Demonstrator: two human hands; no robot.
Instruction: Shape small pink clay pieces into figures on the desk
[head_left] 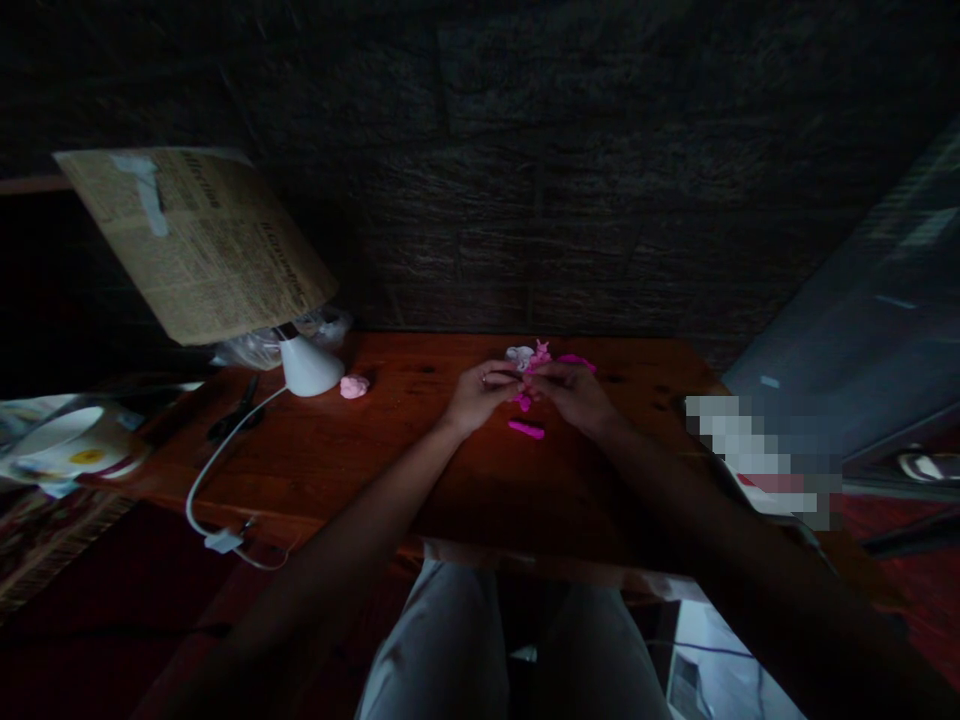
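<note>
Both my hands meet over the far middle of a wooden table. My left hand and my right hand are closed in a pinch on a small piece of bright pink clay between them. A pink strip of clay lies on the wood just below my fingers. Behind my hands sit a small pink clay figure, a whitish lump and another pink piece.
A white lamp base with a newspaper shade stands at the back left, its cable trailing off the front edge. A pale pink lump and black scissors lie nearby. A dark brick wall is behind.
</note>
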